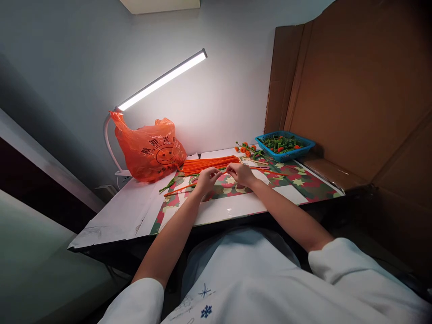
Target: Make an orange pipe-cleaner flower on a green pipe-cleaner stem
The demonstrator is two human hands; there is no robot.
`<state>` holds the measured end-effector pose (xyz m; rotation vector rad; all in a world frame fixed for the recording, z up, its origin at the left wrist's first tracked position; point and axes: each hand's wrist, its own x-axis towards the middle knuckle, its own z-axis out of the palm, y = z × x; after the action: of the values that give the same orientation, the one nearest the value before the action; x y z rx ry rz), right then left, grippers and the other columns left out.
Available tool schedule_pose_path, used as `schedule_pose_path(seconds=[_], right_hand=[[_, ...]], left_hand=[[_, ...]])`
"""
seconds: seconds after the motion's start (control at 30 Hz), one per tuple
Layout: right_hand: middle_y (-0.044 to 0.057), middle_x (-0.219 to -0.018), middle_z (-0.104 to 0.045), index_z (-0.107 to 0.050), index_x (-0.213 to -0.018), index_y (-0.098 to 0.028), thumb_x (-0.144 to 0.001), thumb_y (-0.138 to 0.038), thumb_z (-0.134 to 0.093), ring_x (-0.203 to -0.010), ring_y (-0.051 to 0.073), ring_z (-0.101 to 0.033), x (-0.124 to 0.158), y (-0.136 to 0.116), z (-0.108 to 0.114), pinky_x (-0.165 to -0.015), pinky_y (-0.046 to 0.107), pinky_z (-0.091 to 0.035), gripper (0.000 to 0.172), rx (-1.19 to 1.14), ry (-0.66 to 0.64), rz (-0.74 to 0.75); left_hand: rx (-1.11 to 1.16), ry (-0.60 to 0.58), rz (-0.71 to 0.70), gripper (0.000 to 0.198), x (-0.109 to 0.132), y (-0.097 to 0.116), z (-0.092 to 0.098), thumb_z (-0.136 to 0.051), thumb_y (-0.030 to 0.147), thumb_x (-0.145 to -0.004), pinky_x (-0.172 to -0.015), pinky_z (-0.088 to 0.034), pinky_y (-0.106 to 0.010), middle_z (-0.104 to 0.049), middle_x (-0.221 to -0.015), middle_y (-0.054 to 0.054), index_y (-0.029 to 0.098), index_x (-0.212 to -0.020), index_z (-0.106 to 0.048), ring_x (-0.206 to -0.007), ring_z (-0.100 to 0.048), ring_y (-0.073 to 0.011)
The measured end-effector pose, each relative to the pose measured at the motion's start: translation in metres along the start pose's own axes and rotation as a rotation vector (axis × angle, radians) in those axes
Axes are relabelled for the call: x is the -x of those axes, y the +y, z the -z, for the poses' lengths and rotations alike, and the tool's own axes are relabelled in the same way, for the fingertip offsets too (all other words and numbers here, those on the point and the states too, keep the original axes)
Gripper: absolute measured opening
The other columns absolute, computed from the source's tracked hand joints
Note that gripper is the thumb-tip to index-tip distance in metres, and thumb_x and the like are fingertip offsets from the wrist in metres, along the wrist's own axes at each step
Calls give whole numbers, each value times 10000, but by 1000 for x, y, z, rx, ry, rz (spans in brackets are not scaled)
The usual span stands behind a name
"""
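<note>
Close together over the table's middle, my left hand (206, 181) and my right hand (240, 174) both pinch with thumb and fingers. Between them runs an orange pipe cleaner (224, 172). Orange lengths also show left of my left hand and right of my right hand; whether they belong to the same piece I cannot tell. Just beyond my hands lies a thick bundle of orange pipe cleaners (211, 164). A roll of tape (194, 180) sits beside my left hand, partly hidden by it. Farther left lies a green twisted piece (168, 185).
A blue basket (293, 156) of green stems and orange flowers stands at the back right, with orange pompom-like flowers (246, 150) beside it. An orange plastic bag (148, 153) fills the back left under a lit lamp (164, 81). Cardboard (351, 99) walls the right side.
</note>
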<state>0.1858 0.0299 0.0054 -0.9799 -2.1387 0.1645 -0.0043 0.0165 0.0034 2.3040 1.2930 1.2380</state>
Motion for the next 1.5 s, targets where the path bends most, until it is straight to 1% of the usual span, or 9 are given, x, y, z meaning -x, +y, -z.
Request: schedule_pose_path(seconds=[0.1,0.2,0.5,0.63,0.83,1.1,1.2,1.3,1.5], right_hand=[[73,-847,-701,-641,-852,-159,-868,-126,-489,-788,163,-610,0,-1,-1,-664,246,-381,156,51,51,86],[69,-817,-696,-657,-837,-151,-844,-138,-522,-745,157,-599,0,1,-2,-646,248,-379,136,-9,-18,52],[56,-724,-687,-694,-741,-117,-795,-307,-560,-591,99,-530,-4,10,11,-529,214,-382,238,-711,-345,-375],[59,-750,-690,-699,-771,-119,-725,-374,-679,-594,92,-541,-4,11,16,-527,203,-415,260,-835,-420,-420],[-5,-521,-561,-661,-733,-125,-712,-494,-711,-455,71,-442,0,5,24,-422,197,-340,373,-814,-535,-406],[11,-635,-600,-667,-776,-120,-787,-425,-632,-552,96,-469,0,14,8,-528,227,-348,306,-494,-374,-181],[28,-721,-641,-659,-810,-140,-844,-271,-569,-632,119,-511,0,15,1,-594,240,-350,163,-239,-234,-54],[68,-854,-664,-641,-840,-160,-889,-196,-508,-798,162,-553,0,9,-1,-656,254,-348,146,18,-65,103],[89,-898,-641,-613,-858,-174,-938,-207,-428,-852,184,-545,-1,0,0,-688,267,-350,204,141,-35,202]], left_hand=[[136,-58,163,365,-2,-3,1,-561,487,-818,-514,-346,-235,-589,-587,1,149,-719,-658,-508,-434,-102],[102,-87,185,372,-1,-5,0,-564,495,-816,-500,-339,-235,-601,-591,-1,148,-732,-670,-494,-435,-101],[-452,52,-283,266,5,0,1,-500,348,-923,-655,-387,-279,-678,-805,-39,188,-794,-669,-706,-582,-153],[-558,76,-428,276,4,7,6,-473,351,-939,-678,-373,-298,-678,-797,-37,200,-811,-665,-753,-577,-169],[-586,55,-476,275,4,9,7,-463,356,-943,-694,-365,-306,-686,-807,-35,209,-833,-668,-762,-561,-170],[-509,-55,-349,319,4,3,5,-456,397,-938,-669,-375,-286,-681,-794,-36,204,-810,-676,-733,-581,-162],[-423,-55,-229,328,4,4,3,-465,416,-927,-601,-363,-262,-683,-787,-31,207,-798,-681,-691,-584,-149],[-264,-8,-85,356,1,5,3,-496,461,-892,-583,-366,-256,-674,-738,-32,189,-748,-675,-634,-550,-139],[133,-162,214,438,-3,-1,10,-574,571,-779,-446,-281,-230,-533,-525,15,152,-687,-659,-454,-372,-85]])
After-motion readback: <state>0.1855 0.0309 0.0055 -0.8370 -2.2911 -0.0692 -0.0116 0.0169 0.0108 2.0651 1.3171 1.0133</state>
